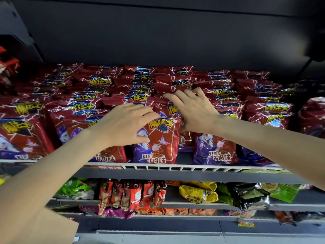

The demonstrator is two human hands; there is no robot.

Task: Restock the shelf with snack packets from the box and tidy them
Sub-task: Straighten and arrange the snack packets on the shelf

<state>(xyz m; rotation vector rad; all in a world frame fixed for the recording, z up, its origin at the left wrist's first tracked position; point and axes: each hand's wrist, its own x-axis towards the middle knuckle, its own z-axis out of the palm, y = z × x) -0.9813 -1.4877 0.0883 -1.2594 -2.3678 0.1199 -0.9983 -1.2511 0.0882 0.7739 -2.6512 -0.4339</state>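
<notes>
Red-and-purple snack packets stand upright in rows on the shelf.

On the red and purple foil snack packet standing at the shelf front under your left hand, you can read 魔法士 in yellow characters at the top and 灯影牛肉味 in white near the bottom. The matching packet below your right hand carries the same 灯影牛肉味 line. The rows behind repeat the yellow 魔法士. The red price tag on the white wire rail is too blurred to read.
</notes>
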